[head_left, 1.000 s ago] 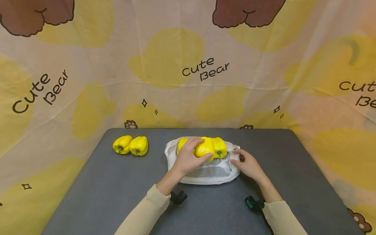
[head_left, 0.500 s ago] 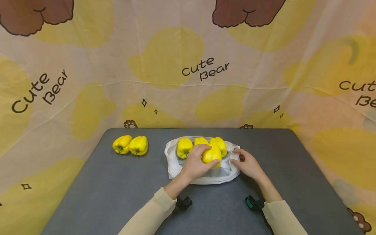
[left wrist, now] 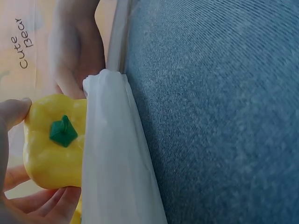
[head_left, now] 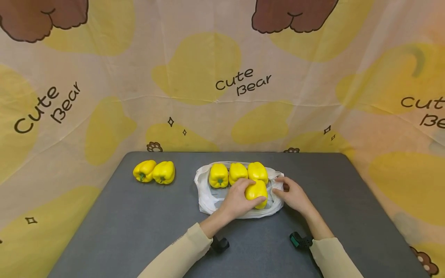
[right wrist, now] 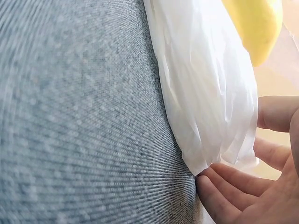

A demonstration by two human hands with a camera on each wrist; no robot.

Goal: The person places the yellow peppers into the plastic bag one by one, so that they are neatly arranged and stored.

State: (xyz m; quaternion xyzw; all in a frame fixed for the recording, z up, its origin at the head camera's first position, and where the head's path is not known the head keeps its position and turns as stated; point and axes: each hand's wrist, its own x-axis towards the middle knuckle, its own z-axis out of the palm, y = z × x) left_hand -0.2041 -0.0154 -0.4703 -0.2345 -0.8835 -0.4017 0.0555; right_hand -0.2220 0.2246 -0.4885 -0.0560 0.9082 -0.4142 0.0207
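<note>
A white plastic bag lies open on the grey table. Three yellow bell peppers sit in a row at its far side. My left hand grips a fourth yellow pepper in front of them, over the bag's right part; the left wrist view shows that pepper with its green stem, held by thumb and fingers beside the bag's edge. My right hand holds the bag's right edge; in the right wrist view its fingers touch the bunched plastic.
Two more yellow peppers lie together at the table's far left. A cartoon-print cloth hangs behind and around the table. Small black devices sit at both wrists.
My left hand has carried the gripped pepper from the back row toward me and to the right, lowering it in front of the three peppers. The right hand has stayed on the bag's edge.
</note>
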